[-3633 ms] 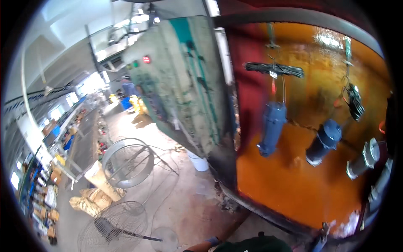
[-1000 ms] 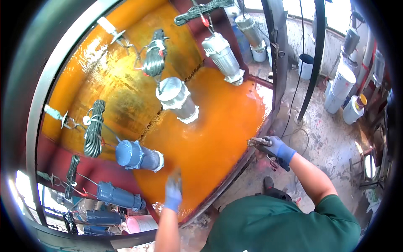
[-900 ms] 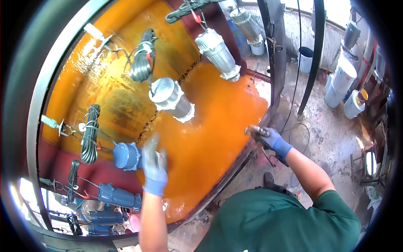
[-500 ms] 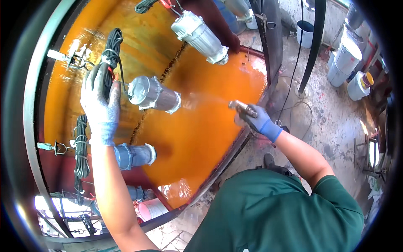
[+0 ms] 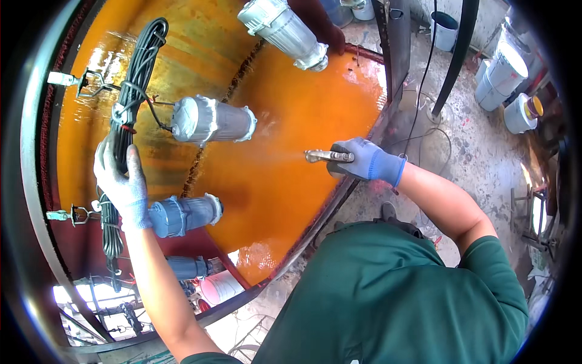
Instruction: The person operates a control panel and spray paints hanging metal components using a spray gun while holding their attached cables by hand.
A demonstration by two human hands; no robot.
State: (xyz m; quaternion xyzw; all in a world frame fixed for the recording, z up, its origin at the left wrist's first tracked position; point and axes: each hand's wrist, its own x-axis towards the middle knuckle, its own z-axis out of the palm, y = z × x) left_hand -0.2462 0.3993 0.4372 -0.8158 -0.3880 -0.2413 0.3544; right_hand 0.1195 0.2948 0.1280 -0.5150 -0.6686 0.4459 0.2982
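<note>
My right hand (image 5: 365, 159), in a blue-grey glove, grips a metal spray gun (image 5: 327, 156) that points left and gives off a faint mist. Left of the mist, a grey cylindrical motor pump (image 5: 212, 119) hangs on its side. A bundle of black cable (image 5: 138, 67) hangs at its left end. My gloved left hand (image 5: 123, 182) holds the bundle's lower end between thumb and fingers; part of the grip is hidden. Just below that hand hangs a bluish pump (image 5: 187, 215) with its own cable bundle (image 5: 110, 227). Another grey pump (image 5: 284, 33) hangs farther away.
Behind the pumps stands an orange-coated booth panel (image 5: 273, 200) with a dark metal edge. Hooks (image 5: 91, 83) hang along a curved rail (image 5: 30, 139) at left. A white bucket (image 5: 219, 287) sits low in the booth; more buckets (image 5: 502, 77) stand on the stained floor at right. A black hose (image 5: 456, 60) hangs nearby.
My left hand has shifted down to the cable bundle's lower end. The grey pump has turned more level. My right hand has brought the spray gun left, and the view has shifted slightly.
</note>
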